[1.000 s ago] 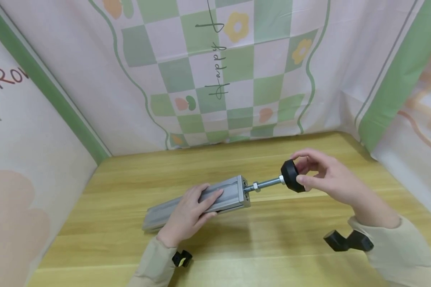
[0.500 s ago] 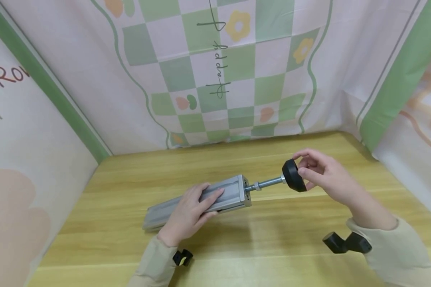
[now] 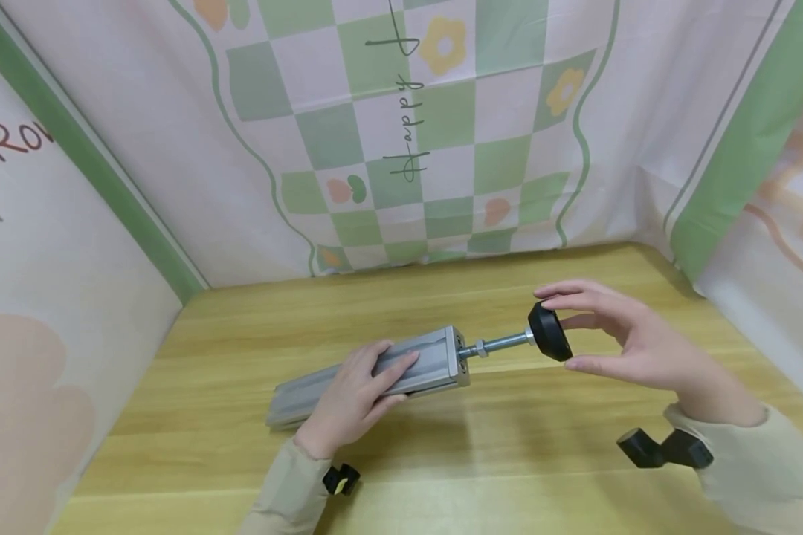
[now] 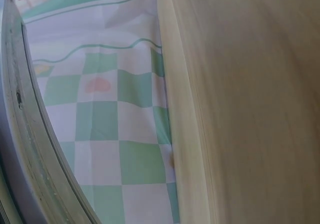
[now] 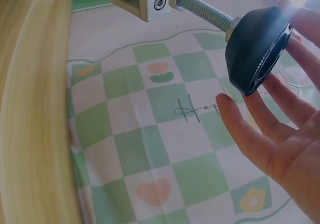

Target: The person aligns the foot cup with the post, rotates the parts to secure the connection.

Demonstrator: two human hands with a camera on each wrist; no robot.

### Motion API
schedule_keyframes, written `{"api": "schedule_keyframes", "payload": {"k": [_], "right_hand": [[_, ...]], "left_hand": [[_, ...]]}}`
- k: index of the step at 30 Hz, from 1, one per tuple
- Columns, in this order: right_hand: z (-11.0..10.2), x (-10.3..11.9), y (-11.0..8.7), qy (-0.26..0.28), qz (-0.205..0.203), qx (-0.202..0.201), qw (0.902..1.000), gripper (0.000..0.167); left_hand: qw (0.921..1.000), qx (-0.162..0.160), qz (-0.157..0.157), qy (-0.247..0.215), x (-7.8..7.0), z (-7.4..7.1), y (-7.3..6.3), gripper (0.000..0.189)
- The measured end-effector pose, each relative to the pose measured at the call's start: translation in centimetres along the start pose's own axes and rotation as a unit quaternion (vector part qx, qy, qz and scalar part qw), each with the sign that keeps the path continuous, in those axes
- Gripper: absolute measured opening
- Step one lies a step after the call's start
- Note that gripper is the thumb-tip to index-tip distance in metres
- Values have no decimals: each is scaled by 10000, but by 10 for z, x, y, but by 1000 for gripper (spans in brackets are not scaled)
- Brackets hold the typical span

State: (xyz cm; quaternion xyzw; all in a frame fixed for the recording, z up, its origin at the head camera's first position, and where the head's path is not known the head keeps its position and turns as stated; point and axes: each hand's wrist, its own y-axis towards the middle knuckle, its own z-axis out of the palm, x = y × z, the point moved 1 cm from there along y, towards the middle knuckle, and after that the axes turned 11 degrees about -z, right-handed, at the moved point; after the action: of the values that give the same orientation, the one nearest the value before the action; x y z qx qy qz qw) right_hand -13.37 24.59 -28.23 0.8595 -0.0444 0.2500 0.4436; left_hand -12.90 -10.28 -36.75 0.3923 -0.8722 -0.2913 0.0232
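A grey aluminium profile [image 3: 418, 360] lies slantwise over the table, and my left hand [image 3: 351, 397] grips it around the middle. Part of the profile [image 4: 35, 134] also runs along the left edge of the left wrist view. From its right end plate sticks out a threaded rod [image 3: 505, 342] with a hex nut [image 3: 479, 348] near the plate. On the rod's far end sits a black levelling foot [image 3: 549, 332], its hollow underside facing right. My right hand [image 3: 622, 334] holds the foot's rim between thumb and fingers, which are spread around it [image 5: 285, 129].
The wooden table [image 3: 508, 461] reaches back to a green-and-white checked cloth [image 3: 442, 163]. Cloth side walls stand at left [image 3: 53, 297] and right [image 3: 763, 334]. A black camera mount [image 3: 662, 448] juts from the right sleeve, another [image 3: 341, 479] from the left.
My right fingers have shifted from the foot's underside to a wider hold around its rim, and the hand sits slightly further right. The left hand and the profile have stayed nearly still.
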Motion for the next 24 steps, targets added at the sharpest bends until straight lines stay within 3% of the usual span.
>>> {"api": "schedule_keyframes", "payload": {"k": [17, 24], "right_hand": [[0, -1, -2, 91, -33, -115, 9999, 67], [2, 0, -1, -82, 205, -153, 9996, 67]], "left_hand": [[10000, -10, 13, 19, -1, 0, 0, 54], [10000, 23, -2, 25, -2, -1, 0, 54]]}}
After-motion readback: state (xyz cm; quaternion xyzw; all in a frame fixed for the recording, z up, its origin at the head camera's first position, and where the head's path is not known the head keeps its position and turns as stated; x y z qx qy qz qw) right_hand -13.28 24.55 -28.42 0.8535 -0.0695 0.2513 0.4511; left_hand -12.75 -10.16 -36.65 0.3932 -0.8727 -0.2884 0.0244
